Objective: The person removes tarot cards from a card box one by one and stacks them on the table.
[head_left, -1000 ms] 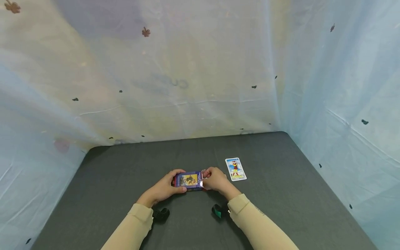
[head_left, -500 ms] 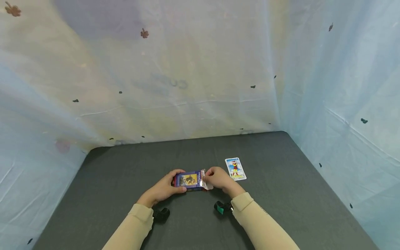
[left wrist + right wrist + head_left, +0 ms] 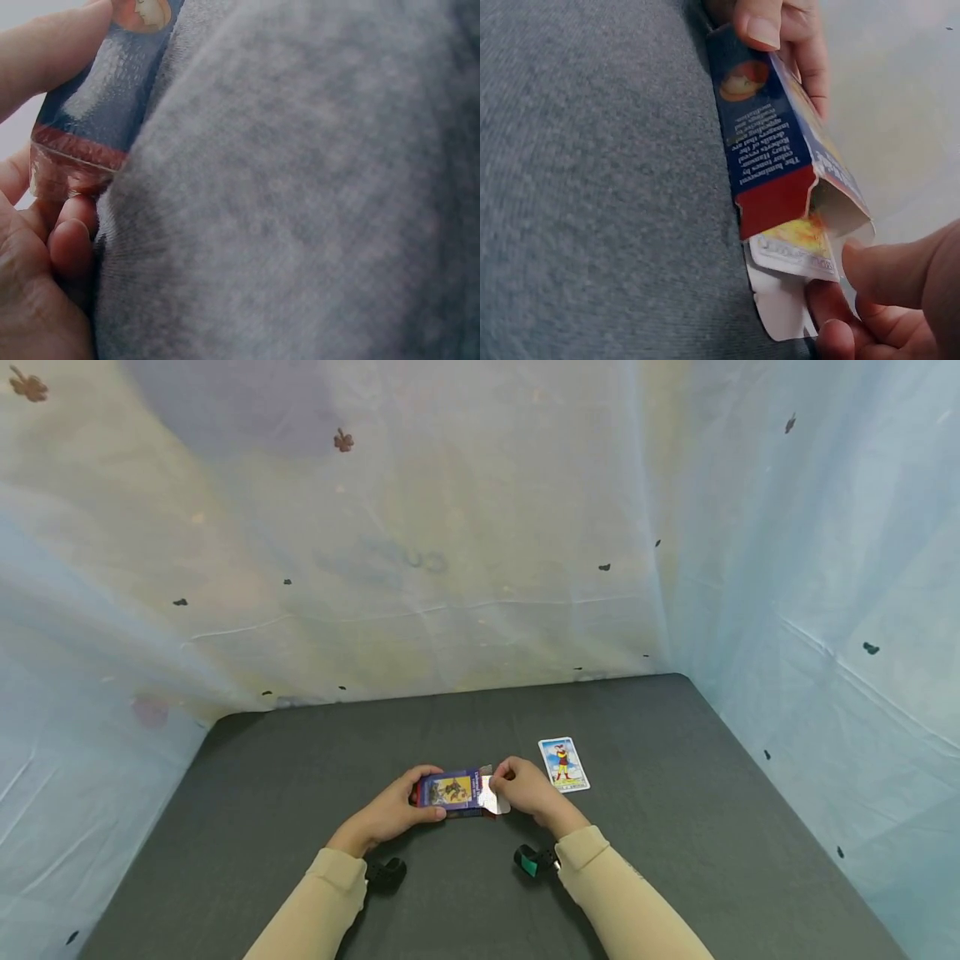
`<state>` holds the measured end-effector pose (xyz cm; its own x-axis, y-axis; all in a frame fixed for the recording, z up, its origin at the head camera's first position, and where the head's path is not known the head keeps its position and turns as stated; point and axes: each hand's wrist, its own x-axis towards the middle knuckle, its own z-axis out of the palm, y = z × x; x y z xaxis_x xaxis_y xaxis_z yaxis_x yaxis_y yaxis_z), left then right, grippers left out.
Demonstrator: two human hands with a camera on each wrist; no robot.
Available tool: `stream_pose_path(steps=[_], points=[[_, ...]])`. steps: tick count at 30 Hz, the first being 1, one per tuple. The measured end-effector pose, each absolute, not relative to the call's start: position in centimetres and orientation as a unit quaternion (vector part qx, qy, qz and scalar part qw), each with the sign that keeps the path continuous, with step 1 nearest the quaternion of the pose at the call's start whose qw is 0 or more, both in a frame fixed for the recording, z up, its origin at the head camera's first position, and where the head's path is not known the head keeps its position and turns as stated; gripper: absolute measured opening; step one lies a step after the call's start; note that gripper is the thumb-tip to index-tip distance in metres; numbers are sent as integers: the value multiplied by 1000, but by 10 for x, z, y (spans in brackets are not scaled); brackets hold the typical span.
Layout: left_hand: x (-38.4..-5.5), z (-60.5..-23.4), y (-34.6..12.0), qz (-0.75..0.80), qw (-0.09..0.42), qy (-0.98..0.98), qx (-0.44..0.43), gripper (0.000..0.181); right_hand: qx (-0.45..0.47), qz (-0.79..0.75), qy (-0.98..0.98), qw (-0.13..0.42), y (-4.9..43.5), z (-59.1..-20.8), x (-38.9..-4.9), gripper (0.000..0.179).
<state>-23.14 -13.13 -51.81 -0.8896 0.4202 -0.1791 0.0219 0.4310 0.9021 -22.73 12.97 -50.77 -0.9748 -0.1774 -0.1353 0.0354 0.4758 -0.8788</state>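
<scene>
A purple-blue tarot card box (image 3: 448, 792) lies on its broad side on the table, picture up. My left hand (image 3: 396, 810) grips its left end, thumb along the near edge and fingers over the far side. At the opened right end, my right hand (image 3: 527, 790) pinches the white end flap (image 3: 494, 798) between thumb and fingers. In the right wrist view, the corner of a yellow picture card (image 3: 793, 256) peeks out of the box mouth, above a white flap (image 3: 780, 311). The box's clear-wrapped red end (image 3: 75, 161) sits in my left palm.
One tarot card (image 3: 564, 764) with a standing figure lies face up beyond my right hand. The dark grey cloth-covered table (image 3: 315, 752) is enclosed by pale plastic sheeting (image 3: 480, 543). A black strap (image 3: 386, 875) hangs at the left wrist, and another (image 3: 534, 860) at the right.
My right hand has drawn back slightly to the right from the box end, and more of the white flap shows. The left hand and box have stayed in place.
</scene>
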Motion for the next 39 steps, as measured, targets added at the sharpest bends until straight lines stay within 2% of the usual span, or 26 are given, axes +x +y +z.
stream_pose_path(steps=[4, 12, 20, 28, 39], points=[[-232, -519, -132, 518, 197, 823, 126, 68, -35, -523, 845, 106, 128, -510, -228, 14], [-233, -520, -131, 514, 194, 827, 123, 68, -23, -570, 817, 83, 123, -513, -228, 32], [-232, -520, -130, 518, 196, 823, 126, 68, -36, -425, 904, 32, 113, -513, -227, 30], [-233, -522, -131, 519, 195, 822, 129, 69, -41, -385, 921, 44, 110, -510, -229, 27], [-235, -524, -133, 510, 200, 826, 133, 71, -65, -459, 882, 90, 117, -502, -227, 16]])
